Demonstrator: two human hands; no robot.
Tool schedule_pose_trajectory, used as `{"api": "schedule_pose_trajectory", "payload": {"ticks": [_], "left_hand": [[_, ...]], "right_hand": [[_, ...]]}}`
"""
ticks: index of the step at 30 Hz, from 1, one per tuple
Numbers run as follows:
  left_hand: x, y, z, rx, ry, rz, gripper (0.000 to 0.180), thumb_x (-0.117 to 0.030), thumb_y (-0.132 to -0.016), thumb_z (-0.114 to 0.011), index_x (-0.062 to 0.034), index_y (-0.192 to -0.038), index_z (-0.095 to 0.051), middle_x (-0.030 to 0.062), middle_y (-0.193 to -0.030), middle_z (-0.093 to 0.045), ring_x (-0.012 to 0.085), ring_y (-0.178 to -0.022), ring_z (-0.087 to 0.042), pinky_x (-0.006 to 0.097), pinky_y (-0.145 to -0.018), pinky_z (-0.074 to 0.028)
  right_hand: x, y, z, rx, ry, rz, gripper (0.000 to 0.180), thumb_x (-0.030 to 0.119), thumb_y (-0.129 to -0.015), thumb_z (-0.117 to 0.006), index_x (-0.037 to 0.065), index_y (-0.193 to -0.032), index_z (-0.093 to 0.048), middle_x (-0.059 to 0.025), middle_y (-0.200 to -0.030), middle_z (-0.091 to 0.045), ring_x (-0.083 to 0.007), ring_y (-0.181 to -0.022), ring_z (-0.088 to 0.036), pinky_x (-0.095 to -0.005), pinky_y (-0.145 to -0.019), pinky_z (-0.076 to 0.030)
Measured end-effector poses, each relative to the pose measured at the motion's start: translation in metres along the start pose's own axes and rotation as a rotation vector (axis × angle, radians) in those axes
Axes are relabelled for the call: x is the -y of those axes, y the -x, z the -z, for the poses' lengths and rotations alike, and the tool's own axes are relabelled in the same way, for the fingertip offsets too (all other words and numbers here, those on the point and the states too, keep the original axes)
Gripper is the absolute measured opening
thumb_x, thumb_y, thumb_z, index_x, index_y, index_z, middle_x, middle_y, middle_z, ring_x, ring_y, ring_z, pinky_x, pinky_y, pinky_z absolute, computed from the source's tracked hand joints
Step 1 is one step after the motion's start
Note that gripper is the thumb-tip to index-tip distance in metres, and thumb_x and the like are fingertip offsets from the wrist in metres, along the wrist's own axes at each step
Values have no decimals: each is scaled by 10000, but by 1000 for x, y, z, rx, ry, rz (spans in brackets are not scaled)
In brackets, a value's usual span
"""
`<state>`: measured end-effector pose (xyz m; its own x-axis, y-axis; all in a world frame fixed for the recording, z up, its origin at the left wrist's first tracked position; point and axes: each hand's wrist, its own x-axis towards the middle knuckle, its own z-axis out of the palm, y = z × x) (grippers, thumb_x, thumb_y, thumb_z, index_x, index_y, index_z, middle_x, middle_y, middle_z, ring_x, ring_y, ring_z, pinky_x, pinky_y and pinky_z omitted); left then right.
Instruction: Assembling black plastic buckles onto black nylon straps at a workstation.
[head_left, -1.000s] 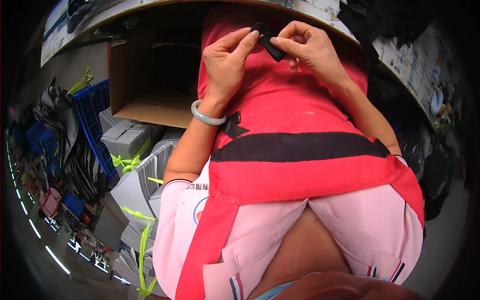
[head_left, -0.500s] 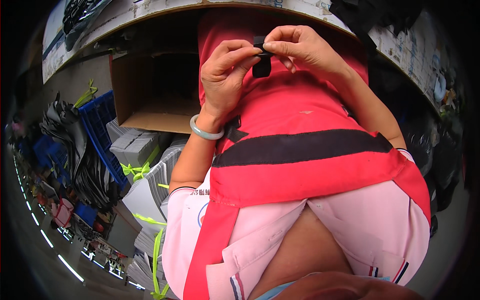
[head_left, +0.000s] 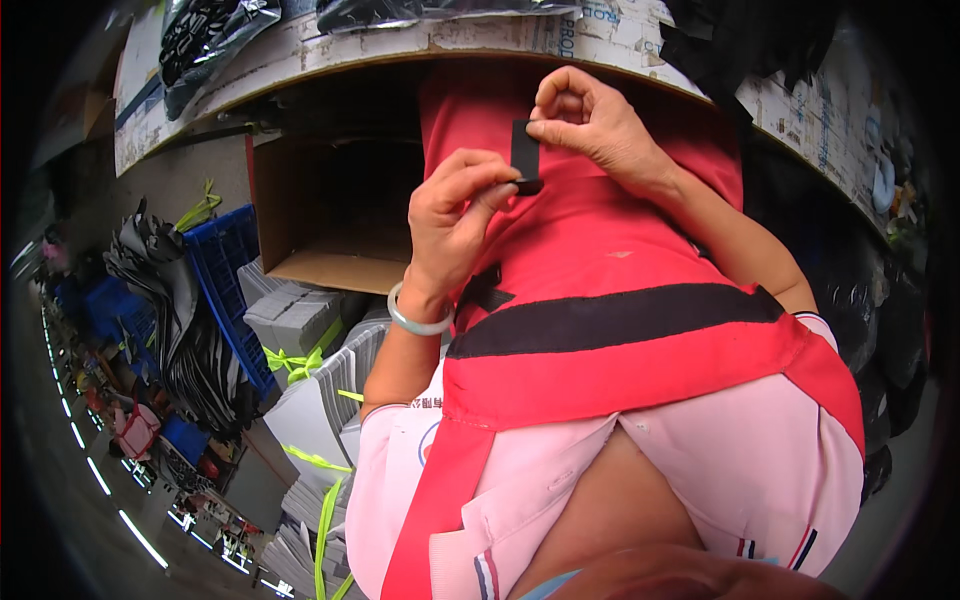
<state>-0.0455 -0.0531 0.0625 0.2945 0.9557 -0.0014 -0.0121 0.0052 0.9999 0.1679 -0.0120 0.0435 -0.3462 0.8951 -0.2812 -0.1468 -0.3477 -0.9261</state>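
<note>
The strip (head_left: 525, 152) runs between my hands, its far part straight, its near end seemingly bent; what is left to do on it, I can't tell. My left hand (head_left: 452, 215) pinches the near end, my right hand (head_left: 610, 135) the far corner, fingertips closed. The apron (head_left: 590, 220) lies beneath both, the box (head_left: 335, 268) left of them

Strip (head_left: 525, 152): plain black. Apron (head_left: 590, 380): red, black band (head_left: 615, 318). Shirt (head_left: 740, 440): pink, striped collar (head_left: 468, 560). Crate (head_left: 232, 290): blue. Bangle (head_left: 420, 325): pale green.
</note>
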Motion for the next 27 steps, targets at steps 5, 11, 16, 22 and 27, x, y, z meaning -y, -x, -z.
{"api": "schedule_pose_trajectory", "payload": {"ticks": [5,11,16,22,27], "left_hand": [[-13,36,86,-50,-459,409,203,29,-826,-661,21,-1028,-678,49,-902,-653,105,-716,-608,225,-619,-489],[-31,-13,89,-292,-406,187,347,-8,-869,-661,-35,-1213,-625,59,-1000,-661,90,-779,-625,214,-669,-508],[-30,-160,44,-232,-735,-229,338,-130,-836,-710,-16,-1144,-630,140,-949,-691,240,-807,-685,325,-714,-538],[6,-261,11,-37,-1210,-157,696,-367,-747,-779,-144,-1338,-486,245,-1269,-485,418,-1082,-574,432,-918,-488],[29,-279,23,-78,-1071,-176,424,-199,-741,-774,-98,-1134,-650,254,-1163,-571,373,-1037,-607,403,-920,-496]], "right_hand": [[-8,-1,-6,251,152,-196,231,185,-911,-656,31,-1064,-575,-37,-892,-630,-96,-753,-590,-247,-671,-506],[-22,-3,8,295,368,-144,160,112,-890,-608,0,-1001,-631,-70,-886,-673,-131,-794,-614,-291,-748,-506],[-14,-1,5,340,519,-5,200,136,-874,-608,-3,-1015,-633,-145,-946,-687,-261,-879,-662,-349,-806,-511],[-10,6,21,309,543,12,213,146,-858,-603,-2,-1007,-640,-170,-945,-687,-307,-893,-666,-372,-807,-512],[-13,4,33,280,523,24,211,150,-858,-601,-2,-999,-641,-168,-942,-688,-310,-893,-664,-373,-803,-512]]}}
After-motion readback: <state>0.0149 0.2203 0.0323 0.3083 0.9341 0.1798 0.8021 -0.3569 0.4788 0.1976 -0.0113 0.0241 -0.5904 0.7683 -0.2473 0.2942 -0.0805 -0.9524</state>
